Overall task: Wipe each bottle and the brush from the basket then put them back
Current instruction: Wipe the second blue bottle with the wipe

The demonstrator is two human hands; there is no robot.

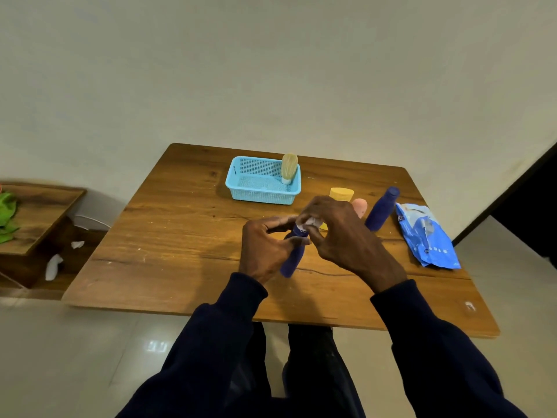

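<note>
Dark blue bottle (291, 260) lies tilted in my left grip (265, 251), fingers curled round its body, over the middle of the tabletop (180, 236). My right grip (340, 233) pinches a white wipe (307, 221) against the bottle's top. The light blue basket (262, 197) stands near the far edge, with the brush (289, 167) upright at its right end. A yellow bottle (341, 194), a pink bottle (360, 205) and a second blue bottle (382, 209) stand toward the right edge, near a blue wipe pack (428, 236). The print on the pack is too small to read.
</note>
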